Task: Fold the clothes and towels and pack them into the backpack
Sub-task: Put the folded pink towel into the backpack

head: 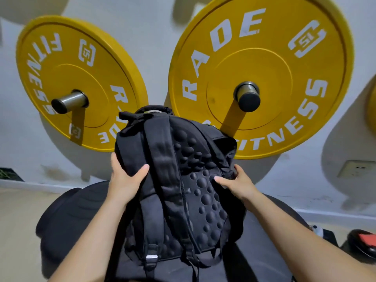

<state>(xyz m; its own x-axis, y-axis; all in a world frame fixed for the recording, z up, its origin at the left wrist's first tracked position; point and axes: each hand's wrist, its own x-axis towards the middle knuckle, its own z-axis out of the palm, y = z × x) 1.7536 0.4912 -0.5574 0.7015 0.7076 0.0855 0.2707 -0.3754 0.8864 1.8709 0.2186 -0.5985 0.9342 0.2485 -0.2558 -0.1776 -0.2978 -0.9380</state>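
Backpack (pixel 193 159), black, upright on padded bench (pixel 67 216), strap side toward wearer, gripped at either flank by left hand (pixel 124 180) and right hand (pixel 238 184); no loose clothes or towels in view, filled-out body suggests packing largely done, zip state unclear.

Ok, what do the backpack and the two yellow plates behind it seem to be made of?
Backpack: matte black woven fabric, likely nylon or polyester; back panel looks like moulded foam, given its rounded bumps. Left plate and right plate: smooth yellow, low sheen, probably rubber or urethane, white printed lettering. Pegs: brushed metal, dark end caps.
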